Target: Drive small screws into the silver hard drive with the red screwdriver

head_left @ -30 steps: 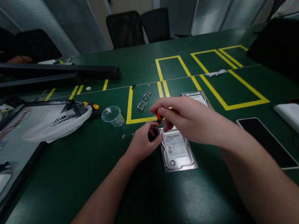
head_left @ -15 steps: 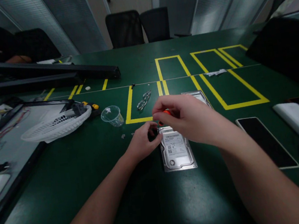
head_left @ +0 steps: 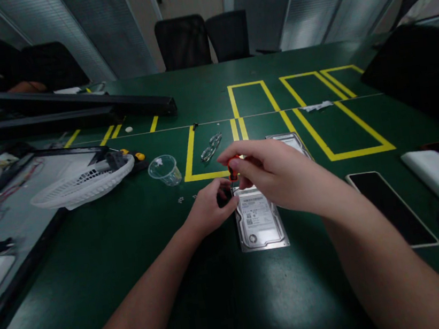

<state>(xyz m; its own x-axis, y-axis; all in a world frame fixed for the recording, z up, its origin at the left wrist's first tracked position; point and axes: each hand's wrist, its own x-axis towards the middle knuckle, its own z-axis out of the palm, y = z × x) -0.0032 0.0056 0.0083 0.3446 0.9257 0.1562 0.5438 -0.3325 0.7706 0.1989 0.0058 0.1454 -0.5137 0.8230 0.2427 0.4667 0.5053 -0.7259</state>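
One right hand (head_left: pixel 272 171), thumb and fingers pinching a red-and-black screwdriver (head_left: pixel 232 169), shaft pointing down at the far left corner of a hard drive. One hard drive (head_left: pixel 261 221), label up, flat on the green table (head_left: pixel 221 299), nearer the person than the right hand's fingertips and just right of the left hand. One left hand (head_left: pixel 211 206), fingers curled, thumb at the drive's left edge; whether it pinches anything, cannot tell. One second drive (head_left: pixel 295 142), beyond the right hand, partly hidden by it. One clear plastic cup (head_left: pixel 164 170), beyond and left of the left hand. Several tiny pieces (head_left: pixel 181 200), left of the left hand. One phone (head_left: pixel 393 209), right of the right forearm.
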